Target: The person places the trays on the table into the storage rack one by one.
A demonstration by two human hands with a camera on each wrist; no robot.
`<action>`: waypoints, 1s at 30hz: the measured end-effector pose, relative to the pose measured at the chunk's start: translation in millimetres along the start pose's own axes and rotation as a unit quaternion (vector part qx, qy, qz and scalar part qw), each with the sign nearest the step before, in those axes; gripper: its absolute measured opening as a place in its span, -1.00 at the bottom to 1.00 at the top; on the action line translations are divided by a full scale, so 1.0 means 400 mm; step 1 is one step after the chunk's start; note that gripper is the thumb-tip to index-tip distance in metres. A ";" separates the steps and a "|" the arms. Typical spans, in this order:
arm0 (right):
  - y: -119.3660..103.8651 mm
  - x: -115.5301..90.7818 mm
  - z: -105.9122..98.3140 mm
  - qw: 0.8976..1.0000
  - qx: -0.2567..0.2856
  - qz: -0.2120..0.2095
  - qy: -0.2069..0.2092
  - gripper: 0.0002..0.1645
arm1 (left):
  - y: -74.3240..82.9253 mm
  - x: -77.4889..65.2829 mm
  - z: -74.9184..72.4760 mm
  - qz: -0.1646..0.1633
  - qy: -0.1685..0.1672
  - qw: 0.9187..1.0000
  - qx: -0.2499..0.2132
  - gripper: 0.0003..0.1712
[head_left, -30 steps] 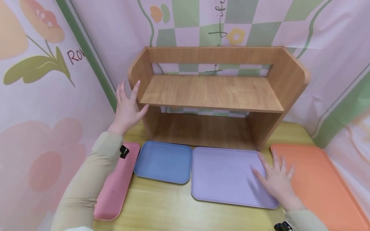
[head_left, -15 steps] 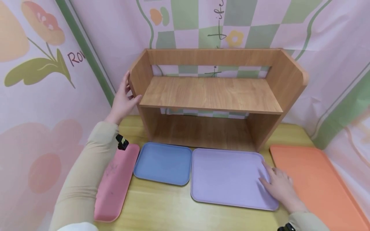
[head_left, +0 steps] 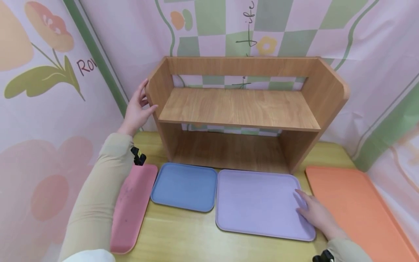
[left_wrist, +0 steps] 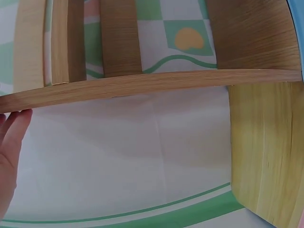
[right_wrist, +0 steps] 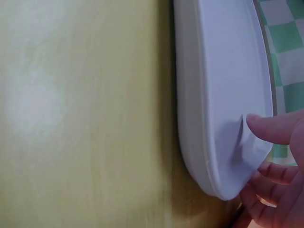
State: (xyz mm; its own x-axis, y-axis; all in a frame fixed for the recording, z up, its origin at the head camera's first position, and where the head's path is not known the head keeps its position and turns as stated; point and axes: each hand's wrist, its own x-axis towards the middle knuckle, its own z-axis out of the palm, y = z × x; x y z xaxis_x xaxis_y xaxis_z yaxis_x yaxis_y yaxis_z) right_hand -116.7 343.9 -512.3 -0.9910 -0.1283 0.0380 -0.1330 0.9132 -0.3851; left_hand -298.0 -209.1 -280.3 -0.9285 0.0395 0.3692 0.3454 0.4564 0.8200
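Note:
My left hand is at the left side panel of a two-tier wooden desk shelf. Its fingers lie along the panel's outer side, with the thumb near the front edge. In the left wrist view, fingertips meet the panel's edge. At the right end of a purple tray is my right hand. The right wrist view shows its thumb over the tray's inner surface and curled fingers at the outside of the end rim.
A blue tray lies left of the purple one, before the shelf. A pink tray is at the left, partly under the left forearm, and an orange tray at the right. Patterned curtains surround the wooden table.
My left hand has come from spread in front of the panel to resting along its outer side. My right hand's spread fingers have drawn in around the purple tray's right end.

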 end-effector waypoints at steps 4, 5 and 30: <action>0.011 0.010 0.001 1.000 0.023 0.003 -0.007 -0.17 | -0.003 0.003 0.003 -0.011 -0.006 1.000 0.005 -0.01; 0.012 0.012 0.000 0.999 0.029 0.005 -0.013 -0.16 | -0.005 0.003 0.004 -0.013 -0.006 1.000 0.007 -0.02; 0.065 -0.006 -0.015 0.790 0.589 -0.057 -0.162 -0.11 | -0.008 0.000 0.008 -0.037 -0.006 0.999 0.007 -0.02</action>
State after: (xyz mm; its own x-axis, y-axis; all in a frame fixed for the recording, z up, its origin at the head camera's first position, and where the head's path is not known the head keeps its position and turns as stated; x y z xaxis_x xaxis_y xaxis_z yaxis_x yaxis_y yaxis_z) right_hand -117.9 370.2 -516.9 -0.8927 -0.4497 -0.0291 0.0729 -0.0805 -0.9941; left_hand -299.7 -207.7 -284.3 -0.9532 0.0147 0.3020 0.2731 0.4705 0.8391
